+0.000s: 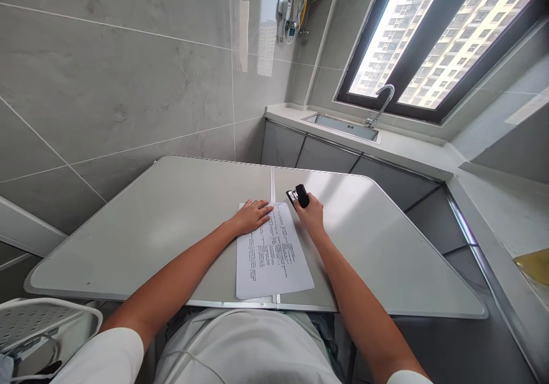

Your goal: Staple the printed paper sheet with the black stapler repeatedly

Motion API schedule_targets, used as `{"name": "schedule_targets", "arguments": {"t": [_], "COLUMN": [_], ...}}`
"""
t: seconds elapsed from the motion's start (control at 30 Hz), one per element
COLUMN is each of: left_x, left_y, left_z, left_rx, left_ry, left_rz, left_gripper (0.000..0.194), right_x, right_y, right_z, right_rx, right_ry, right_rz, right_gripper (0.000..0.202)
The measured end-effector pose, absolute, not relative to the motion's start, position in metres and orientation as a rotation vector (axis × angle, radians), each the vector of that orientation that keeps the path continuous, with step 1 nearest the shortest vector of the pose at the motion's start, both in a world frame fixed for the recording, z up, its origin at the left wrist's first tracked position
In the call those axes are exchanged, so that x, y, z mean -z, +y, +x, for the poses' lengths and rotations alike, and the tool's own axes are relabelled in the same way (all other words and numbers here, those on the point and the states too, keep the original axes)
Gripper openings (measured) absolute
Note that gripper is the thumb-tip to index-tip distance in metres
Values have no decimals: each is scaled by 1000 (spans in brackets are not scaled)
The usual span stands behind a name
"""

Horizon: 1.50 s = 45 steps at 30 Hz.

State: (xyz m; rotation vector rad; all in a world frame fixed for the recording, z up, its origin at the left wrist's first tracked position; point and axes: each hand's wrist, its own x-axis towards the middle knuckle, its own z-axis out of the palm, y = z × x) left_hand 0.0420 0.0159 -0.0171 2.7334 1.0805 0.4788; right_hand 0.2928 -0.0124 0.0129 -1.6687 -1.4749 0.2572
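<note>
A printed sheet of paper (274,258) lies on the folding table, across its centre seam. My left hand (252,217) rests flat on the sheet's upper left part, fingers stretched out toward the right. In my right hand (312,217) is a black stapler (302,196), gripped just beyond the sheet's upper right corner. The stapler points up and to the left, and a shiny metal part shows on it. Whether it touches the table or the paper I cannot tell. Whether there is more than one sheet is also unclear.
The pale folding table (150,229) has a metal edge. At the lower left stands a white perforated basket (47,321) with items inside. Behind the table runs a counter (412,149) with a sink (343,126) and a curved faucet (381,106) under a window.
</note>
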Motion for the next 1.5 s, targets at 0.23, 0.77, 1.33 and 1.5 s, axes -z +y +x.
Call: {"name": "schedule_targets", "arguments": {"t": [0.23,0.77,1.33,1.5], "left_x": [8,10,16,17], "left_y": [21,31,39,39], "left_z": [40,22,6,5], "left_rx": [-1076,-1175,-1036,-1019], "left_ry": [1444,1602,1828,1849], "left_rz": [2475,2002,1976,1984], "left_gripper": [29,25,20,20], "right_x": [-3,-15,1,1], "right_y": [-33,-39,-65,-72], "right_z": [246,261,270,329], "right_rx": [-475,-666,-608,-578], "right_ry": [-1760,-2074,-1995,-1981], "right_rz": [-1555,-995,-1304,-1400], "right_gripper": [19,47,82,78]}}
